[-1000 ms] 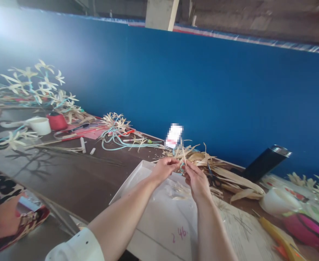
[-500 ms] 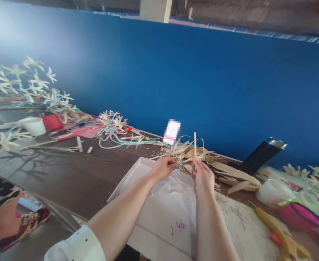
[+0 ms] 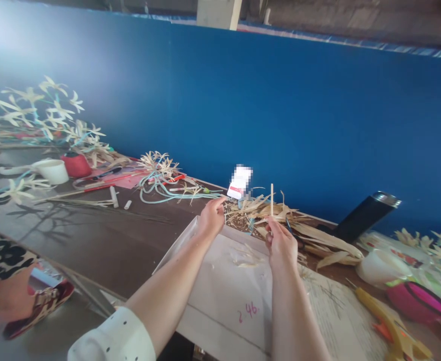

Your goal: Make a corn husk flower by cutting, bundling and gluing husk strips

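Brn tbl (image 3: pixel 130 233) | wht tray (image 3: pixel 224 296), ctr | dry husks (image 3: pixel 329 241) | lt-blue cords (image 3: pixel 160 201), poss. wire | wht cup (image 3: pixel 56 172), L

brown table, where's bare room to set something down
Bare: the brown table left of the white tray, towards the near edge; also inside the tray between the pale scraps and purple number. Crowded: beyond the tray, with dry husks.

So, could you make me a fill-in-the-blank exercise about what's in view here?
1. The hand holding the pale strip is the person's ____ one.
2. The tall wall behind the table is ____.
3. The tool with the orange trigger has a ____ body.
4. The squat thing beside the white cup is mostly ____.

Missing words: right; blue; yellow; red.
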### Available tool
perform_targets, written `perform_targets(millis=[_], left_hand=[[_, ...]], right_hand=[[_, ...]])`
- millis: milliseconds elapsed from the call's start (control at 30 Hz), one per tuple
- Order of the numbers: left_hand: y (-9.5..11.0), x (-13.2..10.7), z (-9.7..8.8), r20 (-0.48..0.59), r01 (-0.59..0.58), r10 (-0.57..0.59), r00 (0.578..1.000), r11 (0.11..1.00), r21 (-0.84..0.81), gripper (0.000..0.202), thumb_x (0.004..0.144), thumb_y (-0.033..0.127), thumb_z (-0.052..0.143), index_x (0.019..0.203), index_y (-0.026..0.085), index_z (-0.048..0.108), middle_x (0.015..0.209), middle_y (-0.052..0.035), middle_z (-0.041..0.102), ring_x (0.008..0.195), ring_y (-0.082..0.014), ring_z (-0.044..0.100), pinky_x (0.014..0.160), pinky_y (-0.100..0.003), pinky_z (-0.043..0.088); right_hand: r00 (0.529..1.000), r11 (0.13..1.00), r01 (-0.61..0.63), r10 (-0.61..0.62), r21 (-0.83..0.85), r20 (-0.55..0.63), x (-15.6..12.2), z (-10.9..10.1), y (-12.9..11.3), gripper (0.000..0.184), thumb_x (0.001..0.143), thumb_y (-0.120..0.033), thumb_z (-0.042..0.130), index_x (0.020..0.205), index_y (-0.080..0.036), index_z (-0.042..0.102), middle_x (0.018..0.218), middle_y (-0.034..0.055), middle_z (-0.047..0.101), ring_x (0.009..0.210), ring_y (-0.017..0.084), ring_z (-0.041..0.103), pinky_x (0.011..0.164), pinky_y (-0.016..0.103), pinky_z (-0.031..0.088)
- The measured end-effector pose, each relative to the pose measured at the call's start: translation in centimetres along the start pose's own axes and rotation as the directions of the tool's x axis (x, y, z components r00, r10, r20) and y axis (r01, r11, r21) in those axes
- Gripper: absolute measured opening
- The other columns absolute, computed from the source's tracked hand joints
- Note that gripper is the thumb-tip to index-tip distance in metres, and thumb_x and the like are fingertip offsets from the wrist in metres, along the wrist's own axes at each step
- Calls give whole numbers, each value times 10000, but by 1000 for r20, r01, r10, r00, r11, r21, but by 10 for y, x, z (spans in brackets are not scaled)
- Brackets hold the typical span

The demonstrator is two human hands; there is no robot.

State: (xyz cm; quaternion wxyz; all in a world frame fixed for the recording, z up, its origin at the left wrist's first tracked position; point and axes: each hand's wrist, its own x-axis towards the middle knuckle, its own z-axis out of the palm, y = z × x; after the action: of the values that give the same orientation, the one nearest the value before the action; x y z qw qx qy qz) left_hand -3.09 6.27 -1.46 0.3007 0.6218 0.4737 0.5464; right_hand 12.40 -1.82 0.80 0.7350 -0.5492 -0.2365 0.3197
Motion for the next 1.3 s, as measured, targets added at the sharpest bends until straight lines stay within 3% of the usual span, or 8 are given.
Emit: perform_targets(millis=[167, 367, 600, 767, 900, 1033, 1133, 1300], left_hand=[[4, 3, -3, 72, 124, -116, 991, 984, -124, 285, 820, 259, 433, 1019, 204, 629, 779, -28, 657, 663, -119, 591, 626, -220, 445], [13, 2, -5, 83, 258, -245, 966, 929, -265, 143, 714, 245, 539, 823, 162, 580, 581, 37, 494, 485, -74, 468, 500, -193, 382], [13, 0, -2, 77, 215, -203, 976, 948, -235, 411, 604, 71, 529, 1000, 181, 532, 849, 1, 526, 479, -30, 408, 447, -168, 341], [18, -6, -1, 123, 28, -12, 992, 990, -136, 441, 683, 249, 597, 1119, 196, 552, 1101, -67, 541, 604, -61, 497, 554, -190, 410], [25, -12, -1, 382, 76, -17, 924, 987, -140, 395, 753, 493, 504, 908, 165, 663, 862, -48, 642, 644, -108, 522, 555, -198, 400], [31, -18, -1, 543, 174, -83, 835, 978, -117, 475, 716, 576, 503, 861, 161, 683, 762, -30, 649, 575, -101, 484, 501, -204, 364], [34, -20, -1, 576, 181, -84, 813, 977, -112, 435, 700, 539, 545, 825, 148, 687, 708, -23, 636, 529, -81, 441, 484, -202, 341], [33, -20, 1, 538, 167, -77, 839, 979, -120, 331, 699, 442, 582, 775, 134, 674, 660, -15, 627, 516, -72, 431, 496, -201, 338]], right_hand=[[1000, 1000, 9, -8, -23, 17, -1, 0, 1, 445, 496, -430, 778, 829, -142, 717, 590, -30, 508, 400, 24, 274, 345, 184, 144], [999, 999, -7, 9, -37, 53, 1, 0, 5, 446, 514, -449, 769, 844, -154, 719, 612, -26, 501, 405, 21, 274, 338, 180, 150], [993, 999, -31, 36, -39, 112, -3, 3, 7, 448, 510, -463, 767, 841, -166, 714, 642, -25, 517, 388, 12, 288, 310, 170, 142], [984, 996, -88, 90, -17, 154, -4, 6, 6, 425, 533, -447, 764, 850, -170, 713, 639, -25, 521, 384, 5, 289, 311, 161, 135], [979, 994, -112, 108, 12, 175, -4, 7, 5, 420, 520, -433, 771, 841, -170, 711, 608, -37, 508, 374, 4, 278, 313, 162, 130], [981, 992, -122, 117, 25, 152, -6, 8, 5, 399, 511, -410, 777, 822, -169, 711, 601, -41, 507, 384, 11, 295, 322, 164, 147], [980, 992, -122, 115, 34, 159, -6, 7, 5, 394, 517, -404, 776, 826, -169, 709, 610, -38, 509, 395, 14, 302, 329, 164, 150], [975, 995, -100, 93, 26, 200, -6, 6, 6, 411, 552, -449, 752, 851, -172, 699, 626, -34, 506, 404, 19, 293, 337, 168, 148]])
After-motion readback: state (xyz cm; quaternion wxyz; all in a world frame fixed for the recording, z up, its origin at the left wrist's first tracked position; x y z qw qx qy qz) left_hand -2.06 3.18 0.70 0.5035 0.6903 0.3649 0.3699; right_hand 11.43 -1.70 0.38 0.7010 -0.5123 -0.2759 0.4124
